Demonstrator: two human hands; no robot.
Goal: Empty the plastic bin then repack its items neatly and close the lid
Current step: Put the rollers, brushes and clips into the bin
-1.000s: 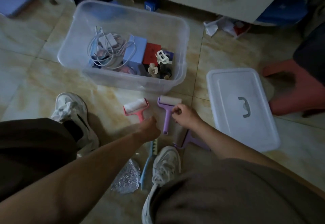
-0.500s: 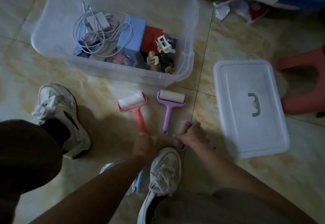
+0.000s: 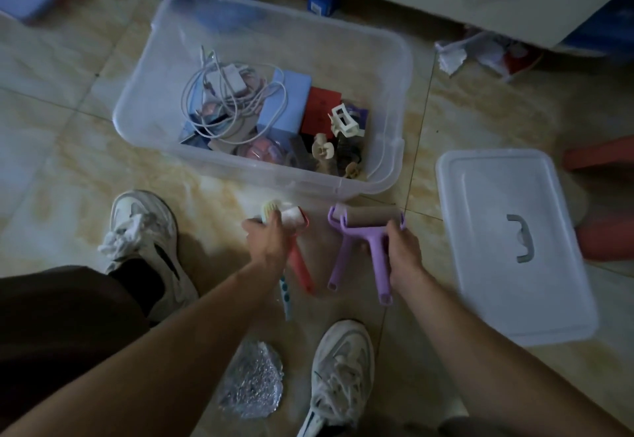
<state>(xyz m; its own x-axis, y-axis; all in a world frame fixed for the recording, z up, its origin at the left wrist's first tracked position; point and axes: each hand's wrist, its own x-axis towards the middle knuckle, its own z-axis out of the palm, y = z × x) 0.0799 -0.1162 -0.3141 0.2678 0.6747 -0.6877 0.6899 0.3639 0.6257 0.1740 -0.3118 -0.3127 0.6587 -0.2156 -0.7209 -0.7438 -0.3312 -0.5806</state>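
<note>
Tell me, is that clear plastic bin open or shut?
Open. The plastic bin has no cover on it; its white lid lies flat on the floor beside it, handle up.

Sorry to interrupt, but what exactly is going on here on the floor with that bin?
A person crouches over a clear plastic bin, its white lid lying off to the right. The left hand grips a brush over the pink lint roller. The right hand holds a purple lint roller beside another purple one. Cables, boxes and hair clips remain in the bin.
</note>
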